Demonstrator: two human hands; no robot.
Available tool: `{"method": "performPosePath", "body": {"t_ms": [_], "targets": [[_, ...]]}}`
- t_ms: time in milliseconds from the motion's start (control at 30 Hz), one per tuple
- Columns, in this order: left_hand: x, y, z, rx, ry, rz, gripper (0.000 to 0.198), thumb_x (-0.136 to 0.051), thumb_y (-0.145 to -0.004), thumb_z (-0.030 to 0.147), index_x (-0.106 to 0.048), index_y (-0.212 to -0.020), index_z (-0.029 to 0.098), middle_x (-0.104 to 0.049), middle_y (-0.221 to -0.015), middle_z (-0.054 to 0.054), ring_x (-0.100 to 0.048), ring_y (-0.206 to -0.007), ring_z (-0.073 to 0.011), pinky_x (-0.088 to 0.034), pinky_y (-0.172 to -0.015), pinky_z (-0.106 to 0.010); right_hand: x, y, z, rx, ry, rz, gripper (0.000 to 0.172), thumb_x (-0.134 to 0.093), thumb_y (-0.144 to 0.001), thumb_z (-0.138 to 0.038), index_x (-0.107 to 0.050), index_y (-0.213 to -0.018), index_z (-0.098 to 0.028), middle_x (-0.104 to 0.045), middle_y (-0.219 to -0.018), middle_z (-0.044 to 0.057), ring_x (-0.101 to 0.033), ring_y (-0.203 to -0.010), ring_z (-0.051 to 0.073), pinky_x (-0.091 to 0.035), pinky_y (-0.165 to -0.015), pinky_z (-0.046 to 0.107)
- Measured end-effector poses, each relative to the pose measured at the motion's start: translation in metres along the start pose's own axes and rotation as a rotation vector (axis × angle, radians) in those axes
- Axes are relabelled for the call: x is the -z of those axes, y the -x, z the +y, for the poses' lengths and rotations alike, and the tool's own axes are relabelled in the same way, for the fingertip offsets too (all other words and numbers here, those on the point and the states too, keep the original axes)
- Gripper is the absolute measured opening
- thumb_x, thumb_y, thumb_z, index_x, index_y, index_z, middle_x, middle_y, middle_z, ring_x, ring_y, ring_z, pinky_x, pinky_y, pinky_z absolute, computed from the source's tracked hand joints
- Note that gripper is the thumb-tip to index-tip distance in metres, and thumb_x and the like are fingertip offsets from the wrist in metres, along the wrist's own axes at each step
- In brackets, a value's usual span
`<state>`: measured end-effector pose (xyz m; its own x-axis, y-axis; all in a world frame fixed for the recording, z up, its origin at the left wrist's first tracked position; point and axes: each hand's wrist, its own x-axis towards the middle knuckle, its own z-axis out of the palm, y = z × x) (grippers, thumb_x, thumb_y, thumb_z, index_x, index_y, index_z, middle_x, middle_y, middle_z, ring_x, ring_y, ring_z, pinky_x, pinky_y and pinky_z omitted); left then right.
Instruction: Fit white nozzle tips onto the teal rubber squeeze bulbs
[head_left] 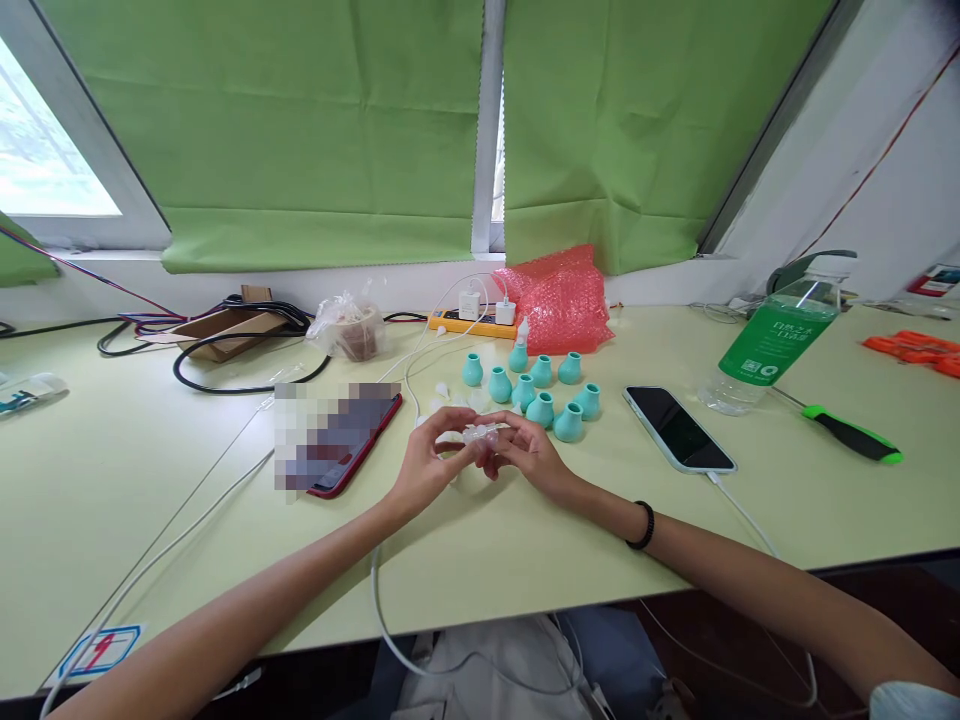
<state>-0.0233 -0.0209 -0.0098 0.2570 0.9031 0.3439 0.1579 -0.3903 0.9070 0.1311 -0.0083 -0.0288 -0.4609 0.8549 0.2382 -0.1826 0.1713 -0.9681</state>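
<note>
Between my two hands, just above the table, is a small clear plastic piece [482,434]; its exact kind is hard to make out. My left hand [439,452] pinches it from the left with thumb and fingers. From the other side my right hand [529,450], its wrist wearing a black band, closes its fingertips on the same piece. Several turquoise rubber bulbs [541,409] stand in a cluster just behind the right hand. One bulb [518,357] at the back has a clear tip fitted on top. Small translucent pieces [442,390] lie behind the left hand, partly hidden by it.
A red-edged phone [352,445] lies left, a charging phone [679,430] right. Beyond it are a leaning water bottle [776,340] and a green-black screwdriver [851,432]. Behind stand a power strip [480,323], pink bubble wrap [559,300] and a tape roll [356,332]. White cables [379,590] cross the table.
</note>
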Motion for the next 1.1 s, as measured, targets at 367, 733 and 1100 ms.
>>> {"method": "performPosePath", "body": {"t_ms": [367,733,1100], "targets": [[0.009,-0.011,0.007,0.192,0.127,-0.179,0.024,-0.062,-0.064,0.033,-0.061,-0.069,0.01,-0.056,-0.057,-0.001,-0.046,-0.047,-0.0071,-0.036,-0.046,-0.019,0.012,0.003,-0.002,0.459,0.781,0.048,0.037,-0.05,-0.074,-0.036,-0.038,-0.104,-0.018,-0.047,-0.061,-0.003,-0.044,-0.054,0.01,-0.038,-0.053,0.024],[0.009,-0.01,0.003,0.258,0.3,-0.173,0.027,-0.06,-0.066,0.035,-0.058,-0.073,0.009,-0.057,-0.061,-0.003,-0.054,-0.054,-0.01,-0.045,-0.058,-0.024,0.057,-0.023,-0.036,0.028,1.854,0.42,0.041,-0.041,-0.066,-0.05,-0.058,-0.069,-0.013,-0.056,-0.067,0.01,-0.045,-0.074,0.026,-0.02,-0.066,0.039],[0.01,-0.012,0.0,0.213,0.35,-0.159,0.032,-0.067,-0.061,0.025,-0.048,-0.084,0.014,-0.063,-0.081,-0.006,-0.058,-0.079,-0.0167,-0.044,-0.069,-0.028,0.061,-0.022,-0.044,0.281,1.518,0.454,0.029,-0.054,-0.058,-0.044,-0.045,-0.054,-0.017,-0.052,-0.055,-0.001,-0.048,-0.061,0.016,-0.022,-0.067,0.034]]}}
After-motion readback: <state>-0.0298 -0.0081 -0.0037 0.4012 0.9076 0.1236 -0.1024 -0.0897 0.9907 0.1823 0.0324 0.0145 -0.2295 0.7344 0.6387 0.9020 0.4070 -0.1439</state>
